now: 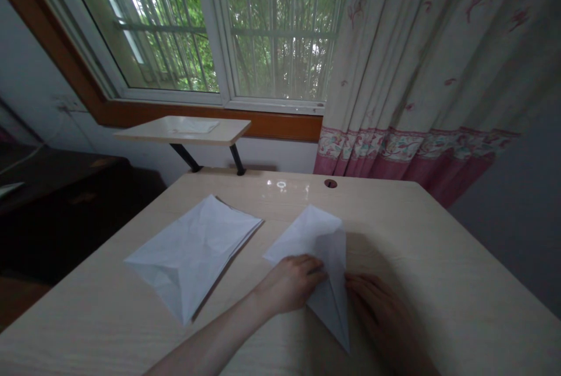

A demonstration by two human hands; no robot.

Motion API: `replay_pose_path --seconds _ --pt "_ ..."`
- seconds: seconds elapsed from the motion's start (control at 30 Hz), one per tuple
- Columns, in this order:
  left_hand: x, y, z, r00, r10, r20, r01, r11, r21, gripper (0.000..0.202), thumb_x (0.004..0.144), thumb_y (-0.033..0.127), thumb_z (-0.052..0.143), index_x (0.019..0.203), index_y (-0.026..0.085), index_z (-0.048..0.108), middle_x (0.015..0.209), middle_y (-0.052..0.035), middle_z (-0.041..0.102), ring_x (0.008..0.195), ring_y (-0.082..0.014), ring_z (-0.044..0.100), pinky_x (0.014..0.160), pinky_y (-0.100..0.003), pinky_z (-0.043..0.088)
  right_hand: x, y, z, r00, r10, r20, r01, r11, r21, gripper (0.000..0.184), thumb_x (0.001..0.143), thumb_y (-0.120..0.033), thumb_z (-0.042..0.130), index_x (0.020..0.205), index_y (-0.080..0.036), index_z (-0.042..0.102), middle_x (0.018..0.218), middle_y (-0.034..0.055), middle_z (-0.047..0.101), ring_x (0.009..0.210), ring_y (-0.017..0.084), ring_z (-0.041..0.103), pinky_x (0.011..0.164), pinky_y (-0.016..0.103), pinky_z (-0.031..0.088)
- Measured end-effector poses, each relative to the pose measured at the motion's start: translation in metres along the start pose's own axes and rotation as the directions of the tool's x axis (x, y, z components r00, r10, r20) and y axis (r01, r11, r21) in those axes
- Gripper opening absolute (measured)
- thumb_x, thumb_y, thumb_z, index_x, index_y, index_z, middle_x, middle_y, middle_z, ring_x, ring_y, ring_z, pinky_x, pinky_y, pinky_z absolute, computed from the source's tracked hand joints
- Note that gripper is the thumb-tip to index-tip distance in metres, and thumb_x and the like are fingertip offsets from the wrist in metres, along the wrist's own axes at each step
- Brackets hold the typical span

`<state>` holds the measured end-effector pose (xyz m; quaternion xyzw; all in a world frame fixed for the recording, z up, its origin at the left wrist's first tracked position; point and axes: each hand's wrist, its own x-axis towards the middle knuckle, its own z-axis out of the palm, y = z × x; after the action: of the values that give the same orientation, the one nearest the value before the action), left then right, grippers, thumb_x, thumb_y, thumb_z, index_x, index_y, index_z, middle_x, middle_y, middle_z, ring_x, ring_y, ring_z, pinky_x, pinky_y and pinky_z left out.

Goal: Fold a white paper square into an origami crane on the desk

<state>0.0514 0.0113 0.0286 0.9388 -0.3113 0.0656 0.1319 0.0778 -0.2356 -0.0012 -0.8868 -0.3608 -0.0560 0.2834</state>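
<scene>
On the desk in front of me lies a sheet of white paper [322, 235] with folded edges, narrowing to a point toward me. My left hand [295, 283] rests on its left part, fingers bent and pressed onto the paper, holding it down. At the paper's right edge is my right hand [380, 309], in shadow, its fingers stretched out and tips touching the edge. The right thumb is hidden. Left of my hands, apart from them, lies a stack of creased white paper [199, 247], with several edges showing along its right side.
The wooden desk [438, 259] carries a small raised shelf [153, 128] at the back left, with a thin white item [193, 125] on it. A round cable hole [330, 183] is near the back edge. A curtain [394, 101] hangs behind, beside a barred window [280, 42].
</scene>
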Motion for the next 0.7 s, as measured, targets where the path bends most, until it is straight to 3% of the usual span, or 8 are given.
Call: replay_pose_path --seconds 0.1,0.23,0.47,0.7 --pt "0.000 0.000 -0.002 1.000 -0.012 0.014 0.013 0.998 -0.063 0.023 0.085 0.010 0.047 0.102 0.018 0.061 0.111 -0.0060 0.065 0.102 -0.0201 0.061 0.087 -0.029 0.050 0.000 0.000 0.001 0.999 -0.018 -0.031 0.019 1.000 0.013 0.028 0.091 -0.019 0.045 0.110 -0.025 0.065 0.112 0.0059 0.067 0.105 0.022 0.060 0.092 0.040 0.051" --pt "0.000 0.001 -0.006 1.000 -0.012 0.017 0.015 0.988 -0.155 0.034 0.080 0.005 0.045 0.108 0.018 0.059 0.116 -0.0057 0.063 0.108 -0.0194 0.058 0.091 -0.029 0.049 -0.003 0.001 0.003 0.998 -0.039 -0.042 0.039 0.999 -0.001 0.031 0.090 -0.018 0.046 0.114 -0.026 0.065 0.116 0.0050 0.066 0.108 0.021 0.059 0.093 0.039 0.051" --pt "0.000 -0.008 -0.004 0.994 -0.107 -0.022 0.103 0.987 -0.124 0.037 0.084 0.006 0.043 0.115 0.018 0.060 0.124 -0.0070 0.059 0.112 -0.0199 0.056 0.095 -0.031 0.048 -0.003 -0.007 0.003 0.996 -0.086 -0.002 0.086 0.994 -0.066 0.038 0.087 -0.016 0.049 0.122 -0.026 0.061 0.123 0.0046 0.063 0.113 0.023 0.057 0.096 0.042 0.049" --pt "0.001 -0.002 -0.004 0.998 -0.028 -0.058 0.021 0.993 -0.119 0.040 0.086 0.009 0.046 0.124 0.020 0.053 0.129 -0.0087 0.056 0.120 -0.0232 0.051 0.097 -0.038 0.046 -0.002 -0.010 -0.001 0.991 -0.116 -0.072 0.119 0.992 0.032 0.038 0.087 -0.014 0.048 0.120 -0.027 0.062 0.116 0.0041 0.066 0.109 0.021 0.059 0.093 0.036 0.051"
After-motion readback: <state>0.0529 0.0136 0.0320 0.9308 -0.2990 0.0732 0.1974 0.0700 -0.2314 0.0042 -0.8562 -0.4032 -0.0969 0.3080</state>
